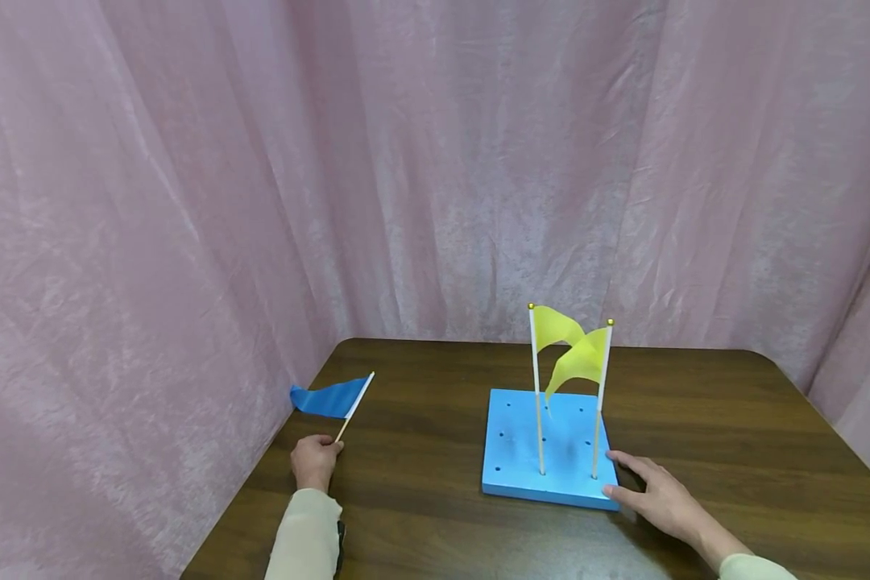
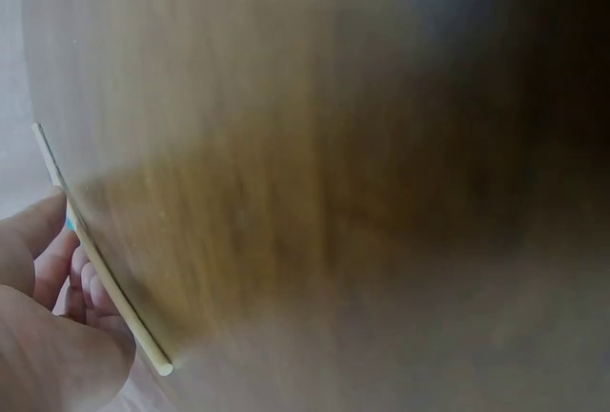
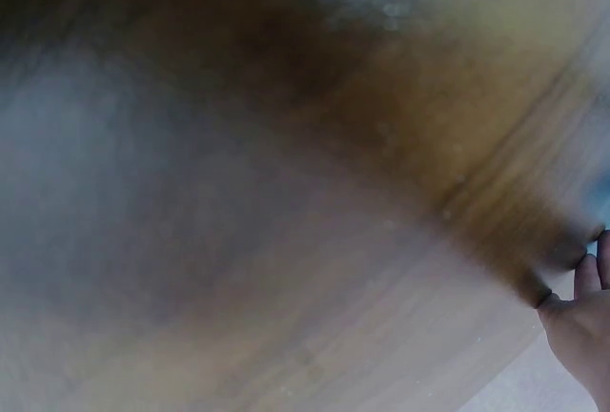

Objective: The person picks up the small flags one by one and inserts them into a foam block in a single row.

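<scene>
My left hand (image 1: pixel 315 462) pinches the wooden stick of a small blue flag (image 1: pixel 332 398) near the table's left side. The flag tilts, its cloth hanging off to the left. In the left wrist view, the bare lower end of the stick (image 2: pixel 114 293) passes between thumb and fingers. A light-blue square board (image 1: pixel 515 451) with rows of small holes lies right of the middle. Two yellow flags, one on the left (image 1: pixel 557 325) and one on the right (image 1: pixel 586 358), stand upright in holes along its front. At the board's right edge rest the fingertips of my right hand (image 1: pixel 656 495), fingers spread.
A dark brown wooden table (image 1: pixel 420 451) carries everything, its far corners rounded. Pink velvet curtains (image 1: pixel 478 161) hang behind it and close along its left side. The two flag poles, topped with gold beads, rise well above the board.
</scene>
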### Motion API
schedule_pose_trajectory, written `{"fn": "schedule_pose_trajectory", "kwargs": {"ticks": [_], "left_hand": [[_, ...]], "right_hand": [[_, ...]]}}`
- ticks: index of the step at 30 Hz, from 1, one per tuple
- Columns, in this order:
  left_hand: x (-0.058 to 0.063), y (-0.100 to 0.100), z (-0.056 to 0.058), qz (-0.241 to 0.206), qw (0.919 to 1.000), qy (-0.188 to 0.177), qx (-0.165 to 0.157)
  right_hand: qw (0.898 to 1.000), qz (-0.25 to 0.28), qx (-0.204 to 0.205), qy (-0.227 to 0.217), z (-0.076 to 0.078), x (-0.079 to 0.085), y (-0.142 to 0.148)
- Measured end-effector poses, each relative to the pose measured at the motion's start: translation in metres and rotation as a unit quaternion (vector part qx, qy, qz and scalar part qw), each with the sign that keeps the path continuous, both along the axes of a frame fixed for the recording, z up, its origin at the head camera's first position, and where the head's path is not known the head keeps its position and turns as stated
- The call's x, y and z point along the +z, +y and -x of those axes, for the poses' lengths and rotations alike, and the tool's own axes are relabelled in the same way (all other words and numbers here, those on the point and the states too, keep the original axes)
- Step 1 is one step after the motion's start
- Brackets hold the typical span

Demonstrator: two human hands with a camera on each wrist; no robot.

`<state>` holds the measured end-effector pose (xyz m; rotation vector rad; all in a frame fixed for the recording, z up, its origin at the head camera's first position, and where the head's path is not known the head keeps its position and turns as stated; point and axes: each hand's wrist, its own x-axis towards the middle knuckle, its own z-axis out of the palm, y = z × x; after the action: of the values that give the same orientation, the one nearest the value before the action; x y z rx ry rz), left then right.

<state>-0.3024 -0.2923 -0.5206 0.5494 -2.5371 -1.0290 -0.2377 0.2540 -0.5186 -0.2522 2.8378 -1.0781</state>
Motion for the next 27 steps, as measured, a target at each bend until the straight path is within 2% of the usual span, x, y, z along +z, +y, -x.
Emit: {"fn": "schedule_pose_trajectory", "kwargs": {"ticks": [5, 13, 16, 19, 23, 27], "left_hand": [[-0.002, 0.001, 0.002, 0.002, 0.9999, -0.011, 0.006], [-0.001, 0.003, 0.002, 0.047, 0.9987, -0.016, 0.013], [0.000, 0.004, 0.004, 0.061, 0.9978, -0.022, 0.018], [0.003, 0.007, 0.009, 0.073, 0.9971, -0.012, 0.016], [0.015, 0.021, 0.019, 0.051, 0.9984, 0.025, -0.004], [0.028, 0.045, 0.032, -0.026, 0.9974, 0.062, -0.026]], "right_hand": [[1.000, 0.000, -0.001, -0.003, -0.001, 0.000, 0.000], [1.000, 0.000, 0.000, 0.001, -0.001, 0.001, 0.000], [1.000, -0.002, 0.001, 0.001, -0.001, 0.001, 0.000], [1.000, -0.005, 0.001, 0.000, 0.000, 0.000, 0.000], [1.000, -0.007, -0.001, -0.001, 0.001, 0.001, 0.000], [1.000, -0.005, 0.001, 0.001, 0.001, 0.001, 0.000]]}}
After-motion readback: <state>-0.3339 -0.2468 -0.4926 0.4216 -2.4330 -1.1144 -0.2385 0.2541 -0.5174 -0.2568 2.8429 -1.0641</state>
